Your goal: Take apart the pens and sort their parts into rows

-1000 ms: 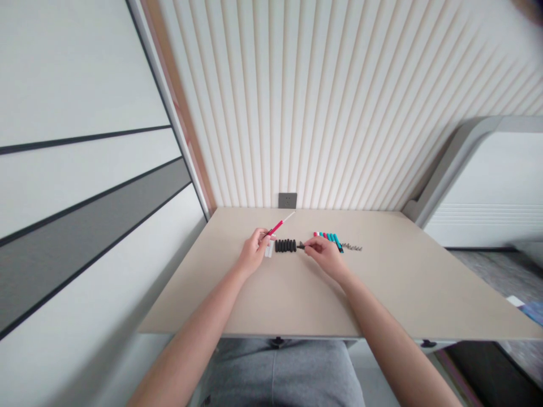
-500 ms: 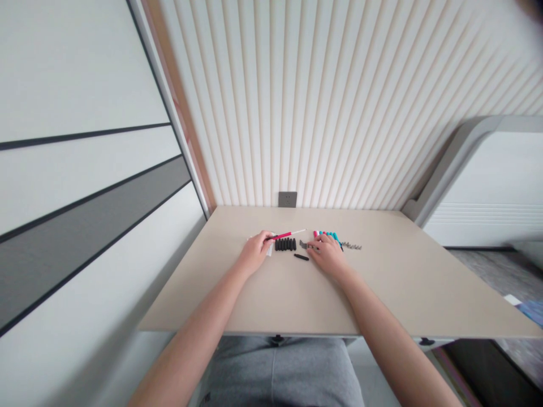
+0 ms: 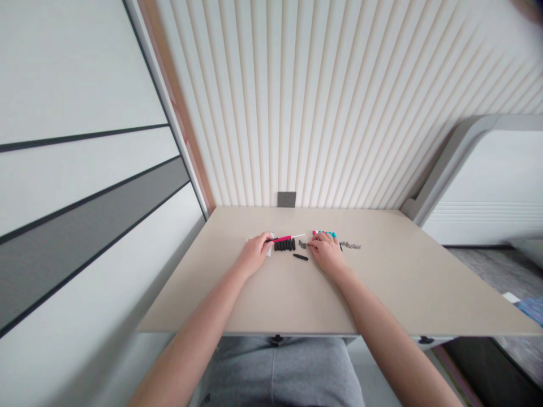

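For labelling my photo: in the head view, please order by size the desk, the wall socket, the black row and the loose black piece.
1. The desk
2. The wall socket and the black row, too alike to rank
3. The loose black piece

Bright, even light, faint soft shadows, edges stretched by wide-angle distortion.

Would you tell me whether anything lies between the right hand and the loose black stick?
Nothing visible does: the black stick lies just left of the right hand, and the small grey piece sits farther back, off that path.
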`<state>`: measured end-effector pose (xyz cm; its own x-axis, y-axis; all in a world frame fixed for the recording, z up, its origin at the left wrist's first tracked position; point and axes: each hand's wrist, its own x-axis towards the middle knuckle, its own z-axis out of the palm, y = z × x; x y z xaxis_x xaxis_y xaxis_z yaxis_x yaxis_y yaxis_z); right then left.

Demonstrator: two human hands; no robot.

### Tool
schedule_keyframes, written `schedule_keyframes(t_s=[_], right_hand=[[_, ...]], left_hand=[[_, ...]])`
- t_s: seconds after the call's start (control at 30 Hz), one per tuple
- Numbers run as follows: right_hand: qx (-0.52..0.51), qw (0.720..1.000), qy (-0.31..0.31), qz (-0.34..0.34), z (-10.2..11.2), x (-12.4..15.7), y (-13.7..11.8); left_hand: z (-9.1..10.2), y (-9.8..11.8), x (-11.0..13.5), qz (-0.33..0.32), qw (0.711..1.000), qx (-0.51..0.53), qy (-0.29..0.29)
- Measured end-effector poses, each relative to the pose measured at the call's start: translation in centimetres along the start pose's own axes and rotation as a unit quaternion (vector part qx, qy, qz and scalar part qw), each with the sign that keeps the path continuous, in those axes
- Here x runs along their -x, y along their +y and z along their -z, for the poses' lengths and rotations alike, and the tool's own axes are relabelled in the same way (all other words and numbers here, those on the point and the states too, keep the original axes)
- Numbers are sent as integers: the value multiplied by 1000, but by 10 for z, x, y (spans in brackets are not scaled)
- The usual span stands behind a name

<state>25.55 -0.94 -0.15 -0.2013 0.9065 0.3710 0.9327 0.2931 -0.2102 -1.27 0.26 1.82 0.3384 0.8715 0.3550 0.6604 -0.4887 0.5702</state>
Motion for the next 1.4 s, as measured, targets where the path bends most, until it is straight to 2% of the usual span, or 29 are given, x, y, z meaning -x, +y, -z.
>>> schedule_keyframes(t_s=[0.4,0.6,0.83,1.0,1.4], right_hand=[[9,1000,16,-20,2,2,-2],[-63,996,37,-47,9,-1,5],[-94,993,76,-14,11,0,3],[-96,992,80,4,11,1,0],[-102,991,82,-13,12,1,2]], left_hand=[[1,0,-1,-5,999,-28,-18],[2,-1,-1,-13,999,-37,-12],[2,0,-1,-7,999,-39,-15],[1,-1,-2,-8,999,-32,-16],[1,-1,-1,-11,999,-43,-16]])
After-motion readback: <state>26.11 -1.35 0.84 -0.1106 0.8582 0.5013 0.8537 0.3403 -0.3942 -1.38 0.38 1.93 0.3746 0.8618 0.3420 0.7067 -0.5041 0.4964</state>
